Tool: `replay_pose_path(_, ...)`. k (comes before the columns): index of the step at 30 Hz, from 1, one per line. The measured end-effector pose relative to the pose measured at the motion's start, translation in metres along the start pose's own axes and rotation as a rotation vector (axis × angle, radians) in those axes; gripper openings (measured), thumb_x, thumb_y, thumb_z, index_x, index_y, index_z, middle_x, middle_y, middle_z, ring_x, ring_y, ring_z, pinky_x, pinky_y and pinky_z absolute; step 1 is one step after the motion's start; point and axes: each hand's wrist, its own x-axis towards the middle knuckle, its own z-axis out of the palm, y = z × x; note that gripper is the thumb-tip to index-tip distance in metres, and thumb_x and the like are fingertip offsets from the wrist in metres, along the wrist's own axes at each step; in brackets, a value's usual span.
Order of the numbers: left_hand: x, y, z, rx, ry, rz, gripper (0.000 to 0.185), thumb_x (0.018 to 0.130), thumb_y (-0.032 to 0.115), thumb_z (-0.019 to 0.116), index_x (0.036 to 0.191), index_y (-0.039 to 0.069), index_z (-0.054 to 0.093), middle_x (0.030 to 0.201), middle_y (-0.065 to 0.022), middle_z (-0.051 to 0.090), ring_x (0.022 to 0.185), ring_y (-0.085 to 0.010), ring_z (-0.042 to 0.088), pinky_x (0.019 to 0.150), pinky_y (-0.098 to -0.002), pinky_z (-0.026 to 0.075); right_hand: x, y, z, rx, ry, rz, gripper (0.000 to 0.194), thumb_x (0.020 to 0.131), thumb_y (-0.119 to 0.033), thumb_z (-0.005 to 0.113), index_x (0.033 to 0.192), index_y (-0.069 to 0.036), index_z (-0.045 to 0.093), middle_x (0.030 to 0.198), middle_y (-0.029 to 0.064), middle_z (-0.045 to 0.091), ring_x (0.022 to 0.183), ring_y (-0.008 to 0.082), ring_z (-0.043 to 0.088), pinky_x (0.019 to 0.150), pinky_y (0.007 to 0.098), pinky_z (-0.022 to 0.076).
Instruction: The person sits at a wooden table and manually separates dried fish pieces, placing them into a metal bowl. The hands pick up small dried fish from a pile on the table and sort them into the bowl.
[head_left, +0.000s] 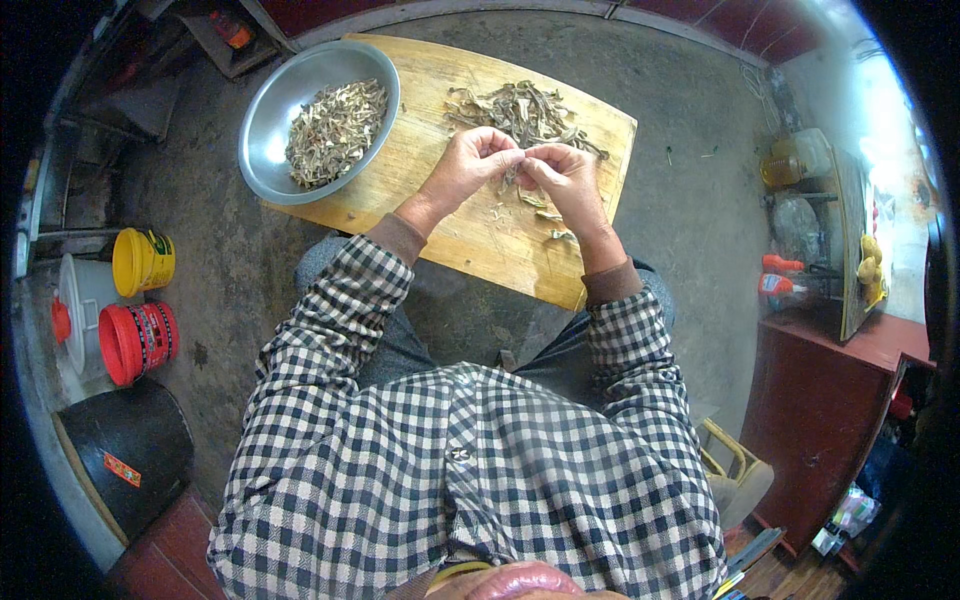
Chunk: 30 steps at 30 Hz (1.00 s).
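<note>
My left hand (471, 169) and my right hand (564, 180) meet fingertip to fingertip above a wooden board (420, 169). Thumbs and forefingers pinch a dried plant strip (510, 178), mostly hidden by the fingers; its end hangs below them. Just beyond the hands lies a loose heap of long, brown, dried strips (525, 109). A few greenish curled pieces (547, 215) and small crumbs lie on the wood near my right wrist. At the left end of the board stands a wide metal basin (266, 142), partly filled with short dried pieces (337, 131).
Concrete floor (690, 202) surrounds the board, which sits before my knees. On the left stand a yellow bucket (135, 262), a red bucket (120, 343) and a black drum (135, 442). To the right are a dark red cabinet (814, 420) and a chair (739, 487).
</note>
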Motion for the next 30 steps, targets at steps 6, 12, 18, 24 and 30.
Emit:
replay_pose_path(6,-0.001,0.001,-0.007,-0.06,-0.095,-0.017,0.014,0.092,0.018,0.064,0.092,0.005,0.065,0.082,0.0026,0.063,0.071,-0.0028,0.053,0.062,-0.018,0.043,0.001,0.0,-0.002,0.116,-0.086,0.016,0.01,0.088,-0.004,0.064,0.093,0.004,0.066,0.08,0.0076,0.069,0.067,0.0099,0.064,0.061,0.0221,0.0534)
replay_pose_path(12,-0.002,0.002,-0.007,-0.099,-0.161,-0.064,0.015,0.094,0.022,0.062,0.09,0.007,0.062,0.079,0.0056,0.058,0.068,-0.0022,0.048,0.062,-0.0177,0.039,0.0,0.004,0.004,0.117,-0.029,0.011,0.006,0.084,-0.005,0.065,0.084,0.001,0.064,0.074,0.0038,0.066,0.059,0.0068,0.059,0.054,0.0198,0.0471)
replay_pose_path(18,0.007,-0.001,0.0,-0.084,-0.142,-0.066,0.013,0.095,0.02,0.059,0.093,0.007,0.06,0.081,0.0051,0.057,0.071,-0.0022,0.047,0.064,-0.0177,0.039,0.004,0.004,0.006,0.006,0.084,0.039,0.002,0.082,-0.001,0.061,0.081,-0.003,0.06,0.073,0.0014,0.063,0.06,0.0062,0.056,0.054,0.0197,0.0465)
replay_pose_path(24,0.011,0.002,0.013,-0.042,-0.099,-0.027,0.013,0.096,0.02,0.058,0.093,0.007,0.06,0.081,0.0057,0.057,0.071,-0.0025,0.047,0.065,-0.0185,0.039,0.006,0.001,0.0,0.05,0.149,0.052,0.005,0.081,-0.003,0.063,0.078,-0.003,0.06,0.069,0.0009,0.061,0.057,0.0059,0.055,0.052,0.0196,0.0451)
replay_pose_path(30,0.005,0.007,0.008,-0.238,-0.071,-0.012,0.013,0.096,0.021,0.059,0.095,0.008,0.061,0.082,0.0054,0.058,0.073,-0.0026,0.049,0.067,-0.0189,0.04,0.005,-0.011,-0.015,0.228,0.131,0.062,0.007,0.085,-0.006,0.059,0.079,-0.003,0.059,0.072,0.0053,0.064,0.058,0.0074,0.055,0.053,0.0211,0.0452)
